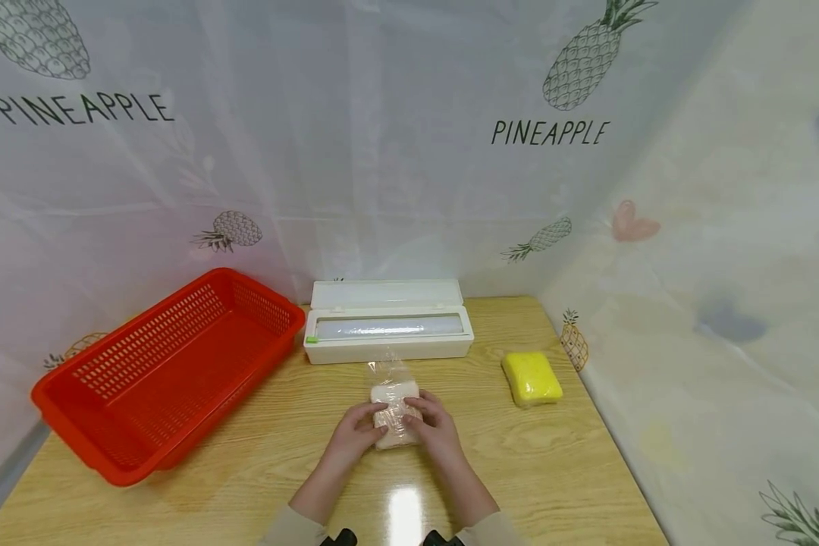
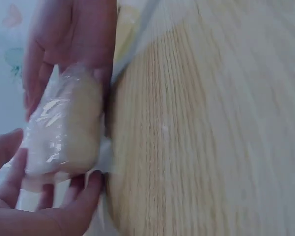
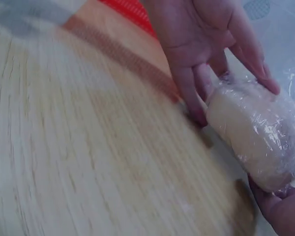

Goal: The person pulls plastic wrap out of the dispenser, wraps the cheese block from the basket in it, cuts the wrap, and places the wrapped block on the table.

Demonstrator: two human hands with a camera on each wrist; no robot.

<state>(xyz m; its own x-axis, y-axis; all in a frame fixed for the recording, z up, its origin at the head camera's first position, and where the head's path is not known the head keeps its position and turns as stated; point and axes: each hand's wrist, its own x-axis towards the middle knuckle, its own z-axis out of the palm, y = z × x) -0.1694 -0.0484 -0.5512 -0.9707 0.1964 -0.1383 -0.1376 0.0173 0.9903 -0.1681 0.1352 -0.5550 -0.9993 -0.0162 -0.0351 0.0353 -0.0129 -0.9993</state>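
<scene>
A pale cream block (image 1: 394, 391) wrapped in clear cling film lies between both hands in the middle of the table. Its left side is gripped by my left hand (image 1: 357, 434), thumb nearer me. My right hand (image 1: 437, 432) holds the right side, fingers and thumb reaching onto the top. In the left wrist view, shiny creased film covers the block (image 2: 69, 130), and fingers curl under its near end. The right wrist view shows the rounded, film-covered block (image 3: 255, 132) held between both hands. Loose film (image 1: 389, 368) sticks out at the far end.
Behind the block stands a white cling film dispenser (image 1: 389, 353), lid (image 1: 387, 293) raised, film roll (image 1: 389, 327) inside. A red perforated basket (image 1: 171, 371) is on the left. To the right lies a yellow film-wrapped block (image 1: 532, 378). A printed curtain (image 1: 382, 152) hangs behind the table.
</scene>
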